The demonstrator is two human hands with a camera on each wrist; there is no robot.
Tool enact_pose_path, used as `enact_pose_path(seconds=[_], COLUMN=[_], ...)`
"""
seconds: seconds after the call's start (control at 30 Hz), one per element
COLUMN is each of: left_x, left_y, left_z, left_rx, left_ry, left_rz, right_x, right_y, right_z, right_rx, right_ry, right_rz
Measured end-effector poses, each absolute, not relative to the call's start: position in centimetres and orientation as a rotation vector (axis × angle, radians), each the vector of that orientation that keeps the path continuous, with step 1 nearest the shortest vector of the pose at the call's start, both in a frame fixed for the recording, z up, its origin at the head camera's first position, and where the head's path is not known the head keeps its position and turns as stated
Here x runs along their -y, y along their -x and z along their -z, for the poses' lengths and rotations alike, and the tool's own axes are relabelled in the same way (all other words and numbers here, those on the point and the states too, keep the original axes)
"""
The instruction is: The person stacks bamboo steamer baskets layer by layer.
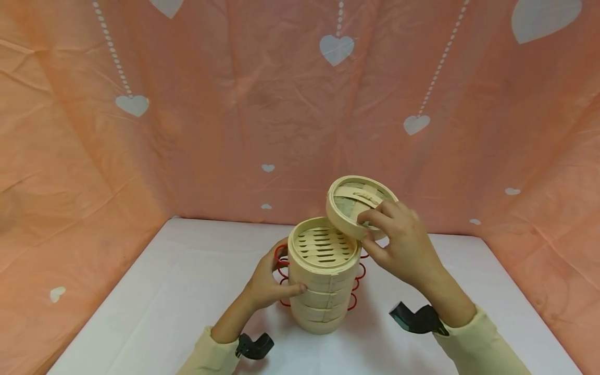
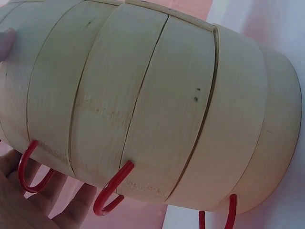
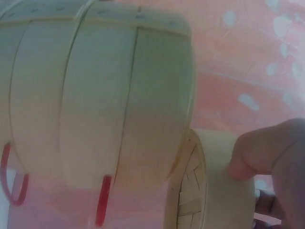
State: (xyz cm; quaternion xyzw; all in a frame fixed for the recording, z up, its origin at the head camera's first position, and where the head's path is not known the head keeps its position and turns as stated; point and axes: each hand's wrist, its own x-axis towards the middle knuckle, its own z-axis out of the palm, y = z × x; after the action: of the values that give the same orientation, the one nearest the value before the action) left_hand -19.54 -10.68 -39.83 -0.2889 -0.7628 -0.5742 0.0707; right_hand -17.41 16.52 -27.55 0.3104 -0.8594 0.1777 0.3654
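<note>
A stack of bamboo steamer baskets (image 1: 323,297) stands on the white table, with red loop handles down both sides. Slats show across the floor of the top basket. My left hand (image 1: 269,284) grips the stack's left side, thumb across the front and fingers behind by the red handles (image 2: 112,188). Tilted above the stack's right rear rim is the round woven bamboo lid (image 1: 344,216). My right hand (image 1: 400,242) pinches that lid by its near right edge, thumb on the outer wall. In the right wrist view the lid's woven underside (image 3: 190,191) shows beside the stack.
The white tabletop (image 1: 187,291) spreads around the stack. Pink cloth with pale hearts (image 1: 281,114) hangs behind and at both sides, meeting the table's back edge just behind the stack. A black wrist camera (image 1: 417,317) sits at each sleeve.
</note>
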Motion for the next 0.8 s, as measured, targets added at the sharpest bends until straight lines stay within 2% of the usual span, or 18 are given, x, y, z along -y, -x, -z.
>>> enact_pose_path(seconds=[0.8], left_x=[10.7], left_y=[19.7], left_z=[40.0], left_rx=[2.307], left_ry=[0.862], left_rz=[1.731], right_x=[-13.3], right_y=[15.7], right_z=[27.7], right_rx=[2.231], right_ry=[-0.977], right_rz=[-0.522])
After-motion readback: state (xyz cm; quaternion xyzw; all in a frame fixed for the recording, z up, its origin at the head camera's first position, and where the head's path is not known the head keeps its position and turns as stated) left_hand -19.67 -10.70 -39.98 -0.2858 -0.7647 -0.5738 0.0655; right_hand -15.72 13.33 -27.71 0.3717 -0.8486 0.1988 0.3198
